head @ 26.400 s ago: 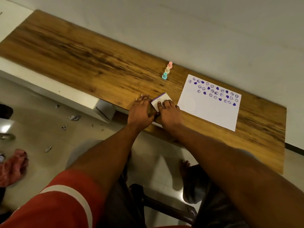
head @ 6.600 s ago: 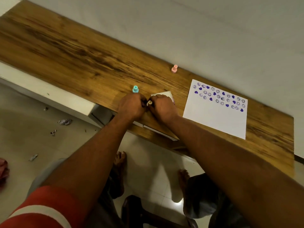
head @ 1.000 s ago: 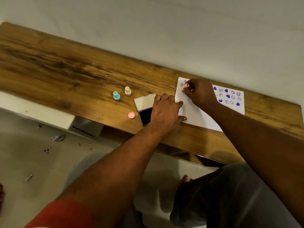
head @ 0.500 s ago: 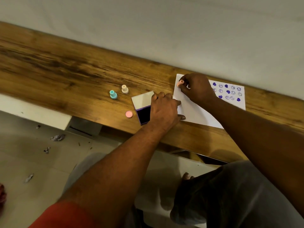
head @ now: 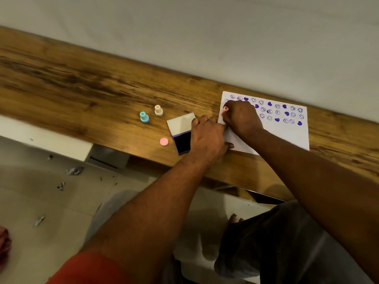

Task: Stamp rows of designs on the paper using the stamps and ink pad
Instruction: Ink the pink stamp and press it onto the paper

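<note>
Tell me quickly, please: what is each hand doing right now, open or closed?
The left hand is open, resting on the left edge of the paper.
The right hand is closed around the pink stamp, pressing it on the paper.

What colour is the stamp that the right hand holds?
Pink; the stamp shows best in the head view.

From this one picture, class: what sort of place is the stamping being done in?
Probably a room in a home: a long brown wood-grain table against a plain pale wall, over a light tiled floor with scraps.
</note>
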Demonstrator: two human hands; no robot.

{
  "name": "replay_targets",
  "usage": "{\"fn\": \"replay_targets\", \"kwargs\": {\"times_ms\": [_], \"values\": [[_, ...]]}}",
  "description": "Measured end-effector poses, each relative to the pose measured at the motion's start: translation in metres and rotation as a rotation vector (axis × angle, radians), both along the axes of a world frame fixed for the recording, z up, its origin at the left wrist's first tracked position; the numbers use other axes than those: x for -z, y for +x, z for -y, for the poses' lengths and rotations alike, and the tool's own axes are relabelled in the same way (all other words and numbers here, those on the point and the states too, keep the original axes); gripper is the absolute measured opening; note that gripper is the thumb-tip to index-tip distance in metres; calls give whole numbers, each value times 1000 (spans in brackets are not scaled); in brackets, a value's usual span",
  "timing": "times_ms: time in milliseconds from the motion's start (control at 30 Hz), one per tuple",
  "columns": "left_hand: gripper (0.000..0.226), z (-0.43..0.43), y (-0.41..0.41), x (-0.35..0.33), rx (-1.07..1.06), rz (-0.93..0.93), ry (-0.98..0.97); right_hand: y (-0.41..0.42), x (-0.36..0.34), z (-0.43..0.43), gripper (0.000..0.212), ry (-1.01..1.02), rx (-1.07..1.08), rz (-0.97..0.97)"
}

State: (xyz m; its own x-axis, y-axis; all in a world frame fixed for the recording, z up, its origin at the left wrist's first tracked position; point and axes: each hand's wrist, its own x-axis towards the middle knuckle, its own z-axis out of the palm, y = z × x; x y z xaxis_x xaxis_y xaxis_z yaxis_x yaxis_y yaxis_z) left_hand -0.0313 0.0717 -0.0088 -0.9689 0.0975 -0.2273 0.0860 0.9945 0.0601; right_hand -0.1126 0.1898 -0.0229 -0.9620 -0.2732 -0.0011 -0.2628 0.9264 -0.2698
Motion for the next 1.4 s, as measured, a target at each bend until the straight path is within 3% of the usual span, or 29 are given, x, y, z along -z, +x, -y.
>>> {"fn": "replay_targets", "kwargs": {"times_ms": [333,400,533,633,967,1167,1400], "values": [[71,6,5,4,50,-72,22,-1,-10,-1,27,-8,10,67],[72,12,7,1,74,-98,57,-3,-17,-6,25,-197,127,71],[67,35,11,-6,48,-211,149,2,-30,-21,20,-969,517,171],[62,60,21,-6,19,-279,212,13,-29,-33,12,-1111,632,195],[61,144,64,-2,-106,-340,311,44,-20,-8,30,-908,604,201],[80,172,78,1,-240,-194,288,69,-37,49,32,-531,121,143],[63,181,82,10,-314,-94,288,86,-38,105,33,-235,-275,182]]}}
